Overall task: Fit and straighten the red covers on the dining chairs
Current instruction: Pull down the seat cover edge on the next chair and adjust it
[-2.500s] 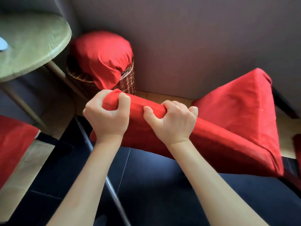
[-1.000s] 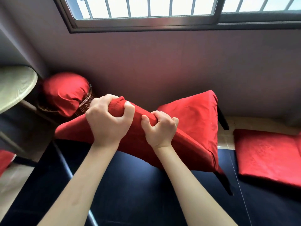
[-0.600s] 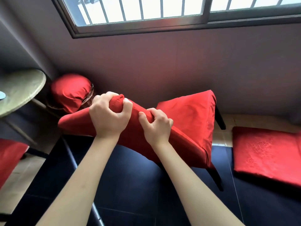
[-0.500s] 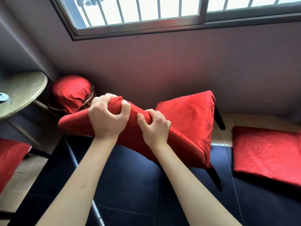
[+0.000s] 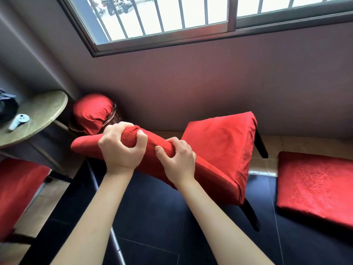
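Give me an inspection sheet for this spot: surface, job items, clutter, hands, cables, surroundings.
Surface: dark tiled floor.
Job's things: red fabric chair cover over the dark-legged chair's back and seat.
Clutter: red flat cushion on the floor; wicker basket holding a red bundle; white handheld controller on the round wooden table.
Hands: left hand and right hand both grip the cover's top edge.
Cables: nothing seen.
Surroundings: barred window, grey wall.

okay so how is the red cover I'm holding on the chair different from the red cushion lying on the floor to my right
The chair cover is plain matte cloth stretched over a chair; the floor cushion shows a shiny patterned weave. The cover is gripped along the backrest top by the left hand and right hand; the cushion lies flat, untouched. Both are red.
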Available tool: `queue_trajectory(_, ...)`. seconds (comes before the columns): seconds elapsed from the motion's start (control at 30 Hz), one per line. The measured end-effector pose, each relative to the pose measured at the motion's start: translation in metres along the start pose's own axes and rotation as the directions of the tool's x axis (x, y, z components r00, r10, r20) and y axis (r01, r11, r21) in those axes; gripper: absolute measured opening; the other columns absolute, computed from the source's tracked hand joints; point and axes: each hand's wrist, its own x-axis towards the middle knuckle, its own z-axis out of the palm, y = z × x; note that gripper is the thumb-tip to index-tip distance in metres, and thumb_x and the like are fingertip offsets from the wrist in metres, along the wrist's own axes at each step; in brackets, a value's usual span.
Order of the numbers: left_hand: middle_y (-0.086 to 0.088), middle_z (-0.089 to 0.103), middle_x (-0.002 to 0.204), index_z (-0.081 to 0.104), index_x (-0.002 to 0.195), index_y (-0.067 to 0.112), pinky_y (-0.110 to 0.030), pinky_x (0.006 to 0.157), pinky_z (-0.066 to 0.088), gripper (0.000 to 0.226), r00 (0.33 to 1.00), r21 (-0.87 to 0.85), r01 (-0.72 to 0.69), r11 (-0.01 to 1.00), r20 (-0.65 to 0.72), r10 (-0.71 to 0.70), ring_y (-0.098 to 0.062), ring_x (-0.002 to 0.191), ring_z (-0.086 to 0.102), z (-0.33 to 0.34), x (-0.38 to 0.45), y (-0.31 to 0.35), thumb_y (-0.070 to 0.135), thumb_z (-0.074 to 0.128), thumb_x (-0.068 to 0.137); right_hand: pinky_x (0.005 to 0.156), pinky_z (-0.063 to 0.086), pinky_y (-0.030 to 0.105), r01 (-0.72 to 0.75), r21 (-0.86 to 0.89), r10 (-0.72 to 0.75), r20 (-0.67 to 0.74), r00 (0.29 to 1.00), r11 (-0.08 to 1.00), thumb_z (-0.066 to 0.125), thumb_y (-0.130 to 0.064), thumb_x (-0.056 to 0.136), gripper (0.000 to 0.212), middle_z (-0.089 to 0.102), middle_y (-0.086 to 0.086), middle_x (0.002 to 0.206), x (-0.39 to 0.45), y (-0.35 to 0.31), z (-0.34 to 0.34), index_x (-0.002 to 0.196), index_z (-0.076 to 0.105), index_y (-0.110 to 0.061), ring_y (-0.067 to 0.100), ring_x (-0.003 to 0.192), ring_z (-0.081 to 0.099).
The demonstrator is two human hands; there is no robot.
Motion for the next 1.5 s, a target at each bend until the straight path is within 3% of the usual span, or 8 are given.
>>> queue_trajectory(0.57, -0.013, 0.067, 0.075, 0.068, 0.079, 0.002, -0.033, 0.075, 0.042, 0.035, 0.998, 0.036, -0.066, 0.997, 0.003, 0.065, -0.035, 0.073, 0.061, 0.012, -0.027, 0.059, 0.033, 0.052, 0.075, 0.104, 0.029, 0.049, -0.003, 0.097, 0.014, -0.106, 0.994, 0.995, 0.027, -0.073, 0.069, 0.07, 0.06, -0.004, 0.1, -0.022, 0.025, -0.041, 0.104, 0.065, -0.025, 0.017, 0.102, 0.052)
queue_trajectory(0.97, -0.013, 0.067, 0.073, 0.068, 0.078, 0.001, -0.03, 0.076, 0.042, 0.034, 0.993, 0.089, -0.112, 0.99, -0.011, 0.113, -0.034, 0.07, 0.061, 0.031, -0.063, 0.127, 0.032, 0.053, 0.075, 0.097, 0.035, 0.051, 0.036, 0.149, -0.002, -0.224, 0.975, 0.988, 0.03, -0.072, 0.071, 0.074, 0.064, 0.001, 0.101, -0.041, 0.064, -0.089, 0.107, 0.069, -0.019, 0.025, 0.101, 0.056)
queue_trajectory(1.5, -0.009, 0.066, 0.073, 0.068, 0.078, 0.003, -0.027, 0.073, 0.04, 0.032, 0.979, 0.149, -0.195, 0.969, -0.036, 0.203, -0.032, 0.069, 0.06, 0.056, -0.108, 0.199, 0.031, 0.053, 0.075, 0.097, 0.035, 0.054, 0.053, 0.232, 0.01, -0.261, 0.965, 0.971, 0.031, -0.069, 0.068, 0.075, 0.065, 0.003, 0.1, -0.061, 0.108, -0.15, 0.105, 0.071, -0.017, 0.028, 0.099, 0.058)
